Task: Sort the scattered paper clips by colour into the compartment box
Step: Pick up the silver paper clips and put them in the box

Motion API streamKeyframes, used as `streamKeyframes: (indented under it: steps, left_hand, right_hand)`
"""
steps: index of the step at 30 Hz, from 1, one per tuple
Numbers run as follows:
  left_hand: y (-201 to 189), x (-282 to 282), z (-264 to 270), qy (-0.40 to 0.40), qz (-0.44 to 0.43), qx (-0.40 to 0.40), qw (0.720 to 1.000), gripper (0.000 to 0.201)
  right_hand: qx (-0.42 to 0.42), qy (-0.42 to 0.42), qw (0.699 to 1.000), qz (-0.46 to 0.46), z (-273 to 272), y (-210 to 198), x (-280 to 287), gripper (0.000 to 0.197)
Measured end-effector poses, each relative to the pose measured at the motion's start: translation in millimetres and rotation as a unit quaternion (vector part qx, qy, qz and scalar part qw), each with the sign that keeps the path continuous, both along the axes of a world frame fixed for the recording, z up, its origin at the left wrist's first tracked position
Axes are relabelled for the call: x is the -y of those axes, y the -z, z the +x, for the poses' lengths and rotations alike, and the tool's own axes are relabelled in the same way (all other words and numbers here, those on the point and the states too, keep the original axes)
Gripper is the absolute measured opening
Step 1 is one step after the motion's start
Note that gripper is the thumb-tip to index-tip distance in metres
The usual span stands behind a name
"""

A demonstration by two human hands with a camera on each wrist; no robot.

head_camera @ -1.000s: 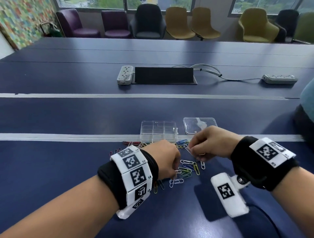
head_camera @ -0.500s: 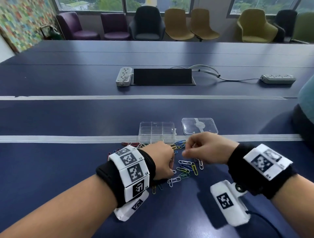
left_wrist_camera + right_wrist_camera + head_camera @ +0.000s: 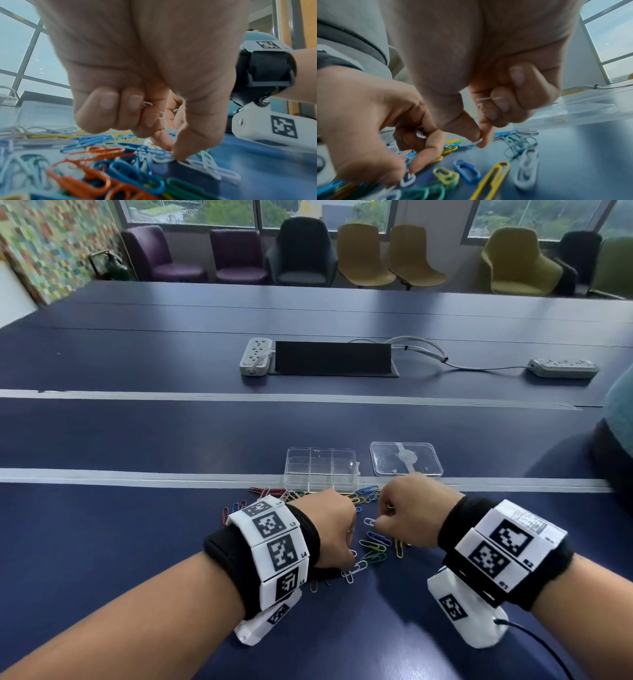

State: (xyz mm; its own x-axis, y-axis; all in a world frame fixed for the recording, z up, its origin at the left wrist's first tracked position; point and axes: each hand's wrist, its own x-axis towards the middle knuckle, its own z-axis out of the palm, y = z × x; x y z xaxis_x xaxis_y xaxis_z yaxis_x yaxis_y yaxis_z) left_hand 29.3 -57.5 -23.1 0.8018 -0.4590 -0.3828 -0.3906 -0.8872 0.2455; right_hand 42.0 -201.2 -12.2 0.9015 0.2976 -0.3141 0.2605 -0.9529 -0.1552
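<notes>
Coloured paper clips (image 3: 374, 545) lie scattered on the blue table in front of the clear compartment box (image 3: 321, 469), whose cells look empty. My left hand (image 3: 349, 563) is low over the pile. Its curled fingers hold white clips (image 3: 147, 104), while thumb and index (image 3: 173, 152) pinch a white clip (image 3: 164, 159) lying on the table. My right hand (image 3: 380, 520) hovers just right of it. It keeps white clips (image 3: 488, 99) tucked in its curled fingers and pinches another white clip (image 3: 478, 141) between thumb and index.
The box's clear lid (image 3: 406, 459) lies just right of the box. Farther back are a power strip (image 3: 255, 356), a black cable hatch (image 3: 332, 358) and a second strip (image 3: 563, 368) with its cable. Chairs line the far wall.
My right hand has come down from a raised pose to the pile and now pinches a clip near the table. The left hand has stayed low over the clips.
</notes>
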Motion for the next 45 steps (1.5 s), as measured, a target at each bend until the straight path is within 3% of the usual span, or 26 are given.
streamKeyframes:
  steps: [6, 11, 15, 19, 28, 36, 40, 45]
  left_hand:
    - [-3, 2, -3, 0.009, 0.008, 0.019, 1.000, 0.018]
    - [-7, -1, -5, 0.020, 0.000, 0.025, 0.999, 0.020]
    - [-9, -2, -4, 0.014, 0.009, 0.022, 1.000, 0.022]
    - [-10, -1, -3, 0.016, 0.012, 0.031, 0.999, 0.024]
    - [-7, 1, 2, -0.008, 0.013, 0.034, 0.999, 0.020]
    - [-7, 6, 4, 0.037, 0.064, 0.077, 0.994, 0.018]
    - [-9, 10, 1, 0.080, 0.094, 0.110, 0.986, 0.015]
    - [-2, 14, 6, 0.110, 0.108, 0.092, 0.984, 0.020]
  right_hand:
    - [0.072, 0.027, 0.996, 0.035, 32, -20, -21, 0.025]
    - [0.056, 0.026, 0.998, -0.013, 50, -18, -47, 0.031]
    - [0.064, 0.006, 0.998, -0.013, 57, -14, -58, 0.010]
    - [0.058, -0.007, 0.998, -0.005, 58, -12, -58, 0.023]
    - [0.066, -0.021, 0.996, 0.055, 52, -11, -44, 0.035]
    - [0.096, -0.005, 0.990, 0.100, 29, -20, -5, 0.026]
    - [0.075, 0.025, 0.995, 0.059, 12, -15, 24, 0.022]
    - [0.047, 0.031, 0.998, 0.005, -8, -3, 39, 0.018]
